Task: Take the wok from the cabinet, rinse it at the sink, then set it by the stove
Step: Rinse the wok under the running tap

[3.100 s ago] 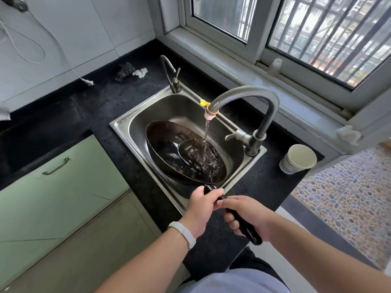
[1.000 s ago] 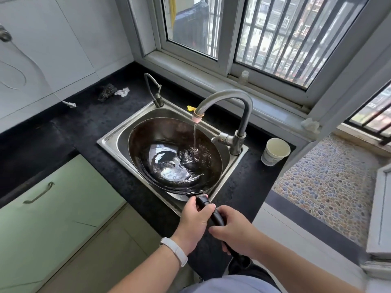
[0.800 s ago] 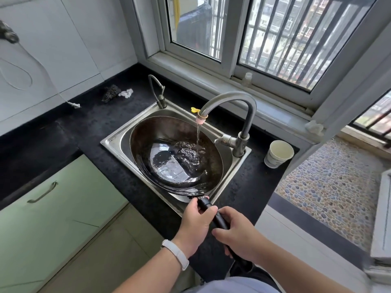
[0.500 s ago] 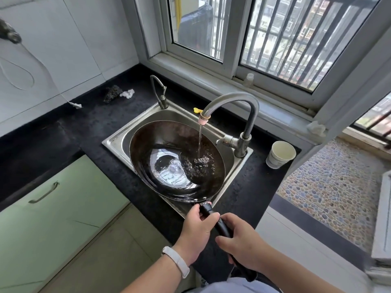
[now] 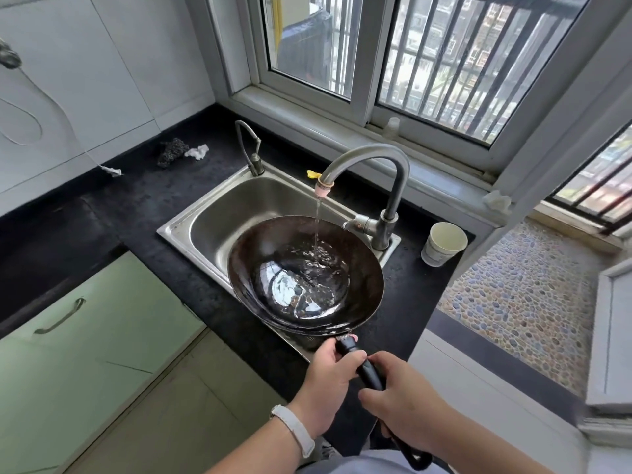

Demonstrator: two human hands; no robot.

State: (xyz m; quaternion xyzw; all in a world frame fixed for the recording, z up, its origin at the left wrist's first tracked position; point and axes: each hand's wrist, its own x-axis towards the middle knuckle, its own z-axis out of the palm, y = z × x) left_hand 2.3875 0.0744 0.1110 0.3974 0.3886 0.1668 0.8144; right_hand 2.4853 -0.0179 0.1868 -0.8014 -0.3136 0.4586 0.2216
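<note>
Head view looks down on our two hands wrapped around the long black handle (image 5: pixel 371 372) of the wok (image 5: pixel 305 276). Our left hand (image 5: pixel 327 383), with a pale band (image 5: pixel 294 431) on its wrist, closes its fingers around the handle just behind the bowl, thumb reaching up toward the rim. Our right hand (image 5: pixel 402 407) grips farther back, its fingers curled under the handle, whose looped end pokes out below the wrist. We hold the wok over the near right part of the steel sink (image 5: pixel 219 213), its bowl overhanging the sink's front rim and the dark tabletop (image 5: pixel 136 203). A thin stream of water (image 5: pixel 317 222) falls from the curved tap (image 5: pixel 369 159) into the far side of the bowl, and a shallow pool glints inside the dark metal. A paper cup (image 5: pixel 443 243) stands on the tabletop to the right of the tap. At the back left of the tabletop lie a dark scrubber (image 5: pixel 172 151) and a crumpled white scrap (image 5: pixel 197 152), just beside each other. Pale green cabinet fronts (image 5: pixel 85 336) sit below the tabletop on the left.
</note>
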